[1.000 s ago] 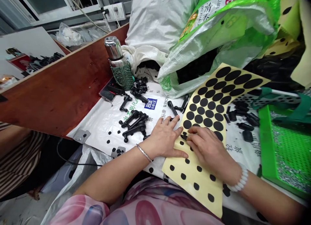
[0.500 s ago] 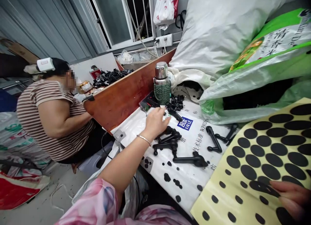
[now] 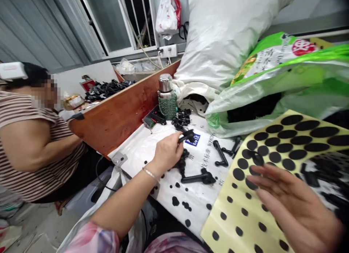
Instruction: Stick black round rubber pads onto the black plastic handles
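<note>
My left hand (image 3: pixel 167 153) rests above the white woven sheet (image 3: pixel 141 151) and pinches a small black plastic part (image 3: pixel 187 136) between thumb and fingers. Close by lie a heap of black parts (image 3: pixel 181 119) and a long black bracket (image 3: pixel 199 178). My right hand (image 3: pixel 290 205) hovers, fingers spread, over a yellow backing sheet of round black stickers (image 3: pixel 268 194). It holds nothing. Another black bracket (image 3: pixel 220 153) sits just beyond the sheet's edge. Loose black dots (image 3: pixel 176 201) are scattered on the white sheet.
A steel flask in green netting (image 3: pixel 167 96) and a phone (image 3: pixel 152 119) stand against a reddish wooden board (image 3: pixel 117 114). Beyond it, a person in a striped shirt (image 3: pixel 29 136) sits at the left. A white sack (image 3: pixel 226 38) and a green bag (image 3: pixel 283 72) bulge at the back.
The view has swung left and up. My left hand has left the sticker sheet, reached the black parts and taken one. My right hand has lifted from the stickers, fingers spread.
</note>
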Demonstrator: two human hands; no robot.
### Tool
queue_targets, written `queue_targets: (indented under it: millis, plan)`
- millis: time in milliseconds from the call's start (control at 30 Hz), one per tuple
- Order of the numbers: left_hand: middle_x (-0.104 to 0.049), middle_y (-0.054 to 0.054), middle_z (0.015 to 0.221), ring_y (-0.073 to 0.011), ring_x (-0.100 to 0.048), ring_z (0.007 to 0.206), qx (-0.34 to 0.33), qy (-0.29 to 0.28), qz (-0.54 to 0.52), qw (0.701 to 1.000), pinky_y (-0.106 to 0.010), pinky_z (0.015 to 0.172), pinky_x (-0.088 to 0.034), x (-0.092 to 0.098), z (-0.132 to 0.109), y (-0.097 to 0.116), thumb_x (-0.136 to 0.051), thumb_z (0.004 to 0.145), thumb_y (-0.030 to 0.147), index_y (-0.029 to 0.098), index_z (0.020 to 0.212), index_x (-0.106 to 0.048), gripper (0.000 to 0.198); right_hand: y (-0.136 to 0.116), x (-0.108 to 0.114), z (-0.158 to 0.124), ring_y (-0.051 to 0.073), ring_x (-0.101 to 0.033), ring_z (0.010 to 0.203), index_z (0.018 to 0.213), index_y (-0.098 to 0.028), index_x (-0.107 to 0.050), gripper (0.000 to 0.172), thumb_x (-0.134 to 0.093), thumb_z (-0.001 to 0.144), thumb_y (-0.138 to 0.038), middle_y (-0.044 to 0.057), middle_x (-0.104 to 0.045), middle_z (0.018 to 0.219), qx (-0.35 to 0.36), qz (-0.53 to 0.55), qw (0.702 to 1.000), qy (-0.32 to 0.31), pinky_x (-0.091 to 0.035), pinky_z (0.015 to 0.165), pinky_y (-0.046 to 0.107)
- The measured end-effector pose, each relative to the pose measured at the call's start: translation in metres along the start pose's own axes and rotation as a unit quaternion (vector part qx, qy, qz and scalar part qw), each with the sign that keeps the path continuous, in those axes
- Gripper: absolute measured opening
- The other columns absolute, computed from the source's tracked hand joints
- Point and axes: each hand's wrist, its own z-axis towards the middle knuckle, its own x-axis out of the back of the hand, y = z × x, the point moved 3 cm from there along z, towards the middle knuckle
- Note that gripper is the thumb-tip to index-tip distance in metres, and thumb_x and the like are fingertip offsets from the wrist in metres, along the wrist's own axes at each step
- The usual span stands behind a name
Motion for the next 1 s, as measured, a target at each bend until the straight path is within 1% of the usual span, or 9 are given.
queue_targets:
  millis: [133, 200, 267, 333, 433, 533, 633, 767, 1000]
  plan:
    - [-0.065, -0.012, 0.093, -0.0228, -0.061, 0.083, -0.217, 0.039, -0.071, 0.973, -0.037, 0.074, -0.051, 0.007, -0.045, 0.061, -0.039, 0.088, 0.021, 0.01, 0.123, -0.05, 0.039, -0.032, -0.023, 0.009, 0.028, -0.056, 0.107, 0.134, -0.031, -0.036, 0.064, -0.066, 0.078, -0.041, 0.01, -0.055, 0.12, 0.032, 0.008, 0.997, -0.062, -0.051, 0.09, 0.047]
    - [-0.064, -0.013, 0.093, -0.0227, -0.06, 0.083, -0.24, 0.031, -0.153, 0.958, -0.037, 0.075, -0.051, 0.01, -0.057, 0.076, -0.041, 0.087, 0.019, 0.009, 0.126, -0.048, 0.041, -0.034, -0.027, 0.009, 0.025, -0.055, 0.108, 0.135, -0.029, -0.036, 0.06, -0.063, 0.082, -0.038, 0.01, -0.056, 0.118, 0.037, 0.003, 0.997, -0.075, -0.048, 0.093, 0.045]
    - [-0.063, -0.012, 0.099, -0.0211, -0.059, 0.088, -0.192, -0.045, -0.3, 0.933, -0.036, 0.08, -0.051, 0.008, -0.06, 0.082, -0.048, 0.085, 0.021, 0.011, 0.131, -0.043, 0.047, -0.03, -0.025, 0.003, 0.024, -0.056, 0.107, 0.136, -0.028, -0.034, 0.058, -0.061, 0.085, -0.036, 0.01, -0.056, 0.117, 0.032, 0.013, 0.996, -0.08, -0.048, 0.094, 0.044]
    - [-0.062, -0.01, 0.098, -0.0175, -0.059, 0.084, -0.102, -0.169, -0.483, 0.853, -0.032, 0.077, -0.051, 0.003, -0.059, 0.084, -0.055, 0.083, 0.026, 0.013, 0.134, -0.04, 0.054, -0.025, -0.021, -0.004, 0.024, -0.055, 0.109, 0.137, -0.028, -0.032, 0.058, -0.06, 0.086, -0.033, 0.011, -0.056, 0.118, 0.034, 0.024, 0.995, -0.088, -0.047, 0.094, 0.045]
    - [-0.06, -0.007, 0.092, -0.0105, -0.057, 0.069, 0.014, -0.308, -0.665, 0.681, -0.023, 0.064, -0.051, -0.005, -0.059, 0.09, -0.062, 0.081, 0.029, 0.014, 0.134, -0.041, 0.059, -0.022, -0.016, -0.013, 0.024, -0.052, 0.114, 0.139, -0.029, -0.03, 0.059, -0.059, 0.087, -0.028, 0.01, -0.056, 0.119, 0.06, 0.02, 0.992, -0.109, -0.043, 0.098, 0.045]
    - [-0.061, -0.008, 0.096, -0.0068, -0.057, 0.061, 0.059, -0.365, -0.711, 0.598, -0.018, 0.057, -0.047, -0.013, -0.062, 0.095, -0.067, 0.078, 0.028, 0.017, 0.132, -0.047, 0.059, -0.025, -0.011, -0.018, 0.025, -0.051, 0.115, 0.137, -0.029, -0.034, 0.06, -0.062, 0.084, -0.025, 0.009, -0.055, 0.121, 0.076, 0.013, 0.99, -0.114, -0.042, 0.1, 0.045]
    - [-0.063, -0.009, 0.091, -0.0076, -0.059, 0.06, 0.095, -0.349, -0.735, 0.573, -0.017, 0.054, -0.046, -0.021, -0.066, 0.097, -0.07, 0.075, 0.027, 0.014, 0.127, -0.052, 0.057, -0.031, 0.002, -0.016, 0.026, -0.055, 0.109, 0.12, -0.03, -0.053, 0.045, -0.067, 0.078, -0.026, 0.007, -0.058, 0.114, 0.055, 0.038, 0.997, -0.037, -0.045, 0.098, 0.045]
    - [-0.063, -0.009, 0.089, -0.0116, -0.062, 0.065, 0.128, -0.292, -0.737, 0.596, -0.021, 0.056, -0.049, -0.027, -0.068, 0.095, -0.073, 0.07, 0.023, 0.011, 0.122, -0.053, 0.056, -0.031, 0.023, -0.011, 0.026, -0.056, 0.107, 0.078, -0.028, -0.065, 0.01, -0.072, 0.074, -0.035, 0.004, -0.062, 0.102, -0.063, 0.099, 0.987, 0.113, -0.04, 0.102, 0.043]
    - [-0.062, -0.008, 0.096, -0.0127, -0.063, 0.072, 0.153, -0.275, -0.71, 0.63, -0.021, 0.061, -0.049, -0.027, -0.067, 0.098, -0.065, 0.07, 0.015, 0.012, 0.121, -0.052, 0.053, -0.029, 0.014, -0.006, 0.028, -0.064, 0.093, 0.077, -0.024, -0.071, 0.022, -0.076, 0.066, -0.043, 0.009, -0.068, 0.102, -0.215, 0.174, 0.96, -0.046, -0.056, 0.081, 0.042]
